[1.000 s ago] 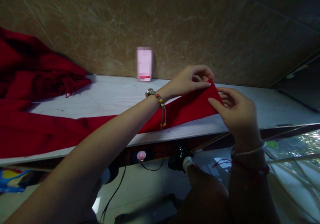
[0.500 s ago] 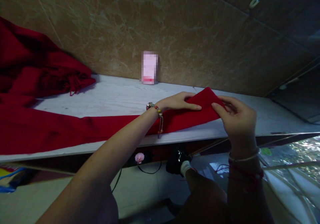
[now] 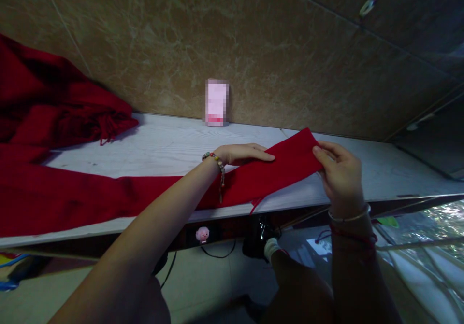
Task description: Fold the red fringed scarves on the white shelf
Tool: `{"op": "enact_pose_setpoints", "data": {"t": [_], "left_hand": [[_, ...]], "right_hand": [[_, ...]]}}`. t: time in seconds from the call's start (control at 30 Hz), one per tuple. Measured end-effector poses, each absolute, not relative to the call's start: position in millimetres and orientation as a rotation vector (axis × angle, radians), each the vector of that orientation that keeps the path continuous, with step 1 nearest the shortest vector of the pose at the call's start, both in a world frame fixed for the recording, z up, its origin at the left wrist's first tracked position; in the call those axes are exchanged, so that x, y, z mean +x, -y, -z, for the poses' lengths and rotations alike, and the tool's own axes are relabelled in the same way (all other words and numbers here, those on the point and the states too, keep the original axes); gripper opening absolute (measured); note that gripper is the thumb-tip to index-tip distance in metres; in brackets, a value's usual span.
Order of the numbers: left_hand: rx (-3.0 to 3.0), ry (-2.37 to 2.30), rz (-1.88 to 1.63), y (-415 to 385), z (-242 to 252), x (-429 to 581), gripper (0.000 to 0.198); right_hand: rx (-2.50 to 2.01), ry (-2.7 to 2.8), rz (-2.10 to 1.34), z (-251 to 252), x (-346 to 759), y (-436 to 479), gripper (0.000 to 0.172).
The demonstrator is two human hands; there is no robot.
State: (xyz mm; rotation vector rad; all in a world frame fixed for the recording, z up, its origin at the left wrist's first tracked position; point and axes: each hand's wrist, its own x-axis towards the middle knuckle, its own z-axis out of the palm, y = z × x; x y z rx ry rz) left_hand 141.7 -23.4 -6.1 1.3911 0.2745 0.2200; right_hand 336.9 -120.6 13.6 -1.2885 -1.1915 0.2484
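A long red scarf, folded into a narrow band, runs along the white shelf. My left hand is at the band's far edge, its thumb stretched over the cloth and its fingertips partly hidden behind it. The folded right end is lifted at a slant, and my right hand pinches its edge between thumb and fingers. A few strands of fringe hang from under the fold at the shelf's front edge. To the left, the scarf joins a wide flat stretch of red cloth.
A bunched red fringed cloth lies at the back left against the brown marbled wall. A pink blurred card or box stands against that wall on the white shelf. Below the shelf are a pink figure and cables.
Both hands have shifted slightly left. The lifted scarf end now shows a longer, straighter flap, and fringe strands have come into sight beneath it.
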Motion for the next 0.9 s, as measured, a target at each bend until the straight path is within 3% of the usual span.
{"op": "enact_pose_setpoints", "data": {"t": [0.3,0.47,0.57,0.67,0.9], "left_hand": [[1.585,-0.379,-0.1,22.5,20.3,143.8,0.054],[2.125,-0.834,0.033,24.2,8.4,155.4,0.05],[2.331,-1.124,0.072,28.8,6.9,167.3,0.062],[2.394,-1.297,0.042,41.2,7.2,177.2,0.074],[2.842,-1.275,-0.21,87.9,20.3,187.3,0.069]], "right_hand": [[-1.316,1.151,-0.291,-3.2,343.1,113.7,0.016],[-1.479,0.946,-0.539,30.4,367.6,95.7,0.021],[-1.623,0.973,-0.608,47.4,380.3,92.0,0.017],[-1.666,0.999,-0.623,55.3,387.6,93.1,0.015],[-1.669,1.025,-0.543,60.4,392.2,98.1,0.018]]}}
